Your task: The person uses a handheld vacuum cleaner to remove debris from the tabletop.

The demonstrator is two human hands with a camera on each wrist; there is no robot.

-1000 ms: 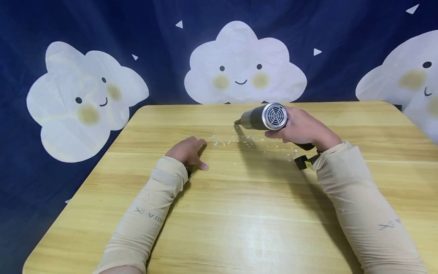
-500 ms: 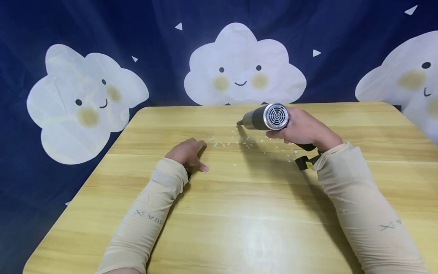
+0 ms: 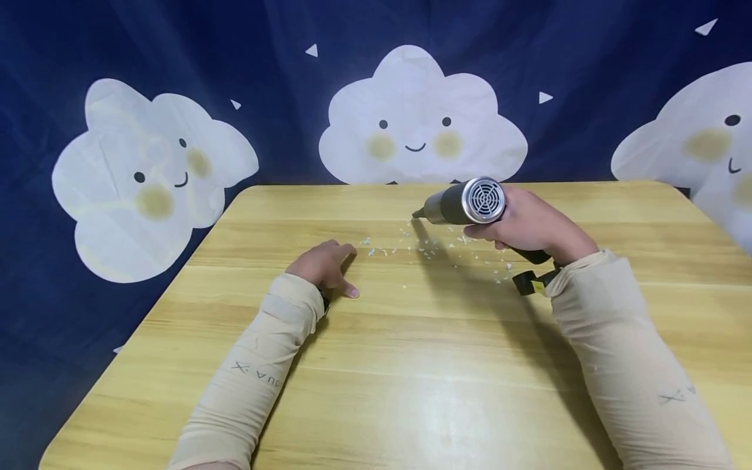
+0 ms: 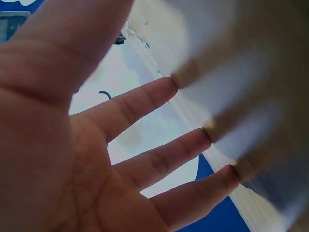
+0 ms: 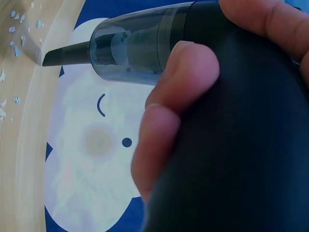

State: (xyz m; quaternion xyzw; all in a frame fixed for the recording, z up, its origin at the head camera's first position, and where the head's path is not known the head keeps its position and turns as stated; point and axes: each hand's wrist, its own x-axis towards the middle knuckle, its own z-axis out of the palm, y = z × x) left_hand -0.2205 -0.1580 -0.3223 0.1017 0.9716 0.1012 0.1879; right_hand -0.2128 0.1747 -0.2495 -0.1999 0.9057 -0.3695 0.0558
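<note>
My right hand [image 3: 531,222] grips a black handheld vacuum cleaner [image 3: 455,203], fingers curled round its dark handle. Its narrow nozzle [image 5: 67,54] points left and down, with the tip at or just above the table; contact is unclear. Through the clear dust cup [image 5: 128,46] some pale bits show in the right wrist view. Small white and bluish paper scraps [image 3: 425,248] lie scattered below and around the nozzle. To their left, my left hand [image 3: 324,266] rests its fingertips on the table, holding nothing. Its fingers [image 4: 145,104] are spread and fairly straight in the left wrist view.
The wooden table [image 3: 376,365] has rounded far corners. Behind it hangs a dark blue cloth [image 3: 276,117] with smiling white clouds. A black wrist strap piece [image 3: 525,283] juts from the right sleeve, close above a few scraps.
My right hand has shifted the vacuum cleaner slightly to the right over the table. The left hand stays in place, and the head view has tilted a little.
</note>
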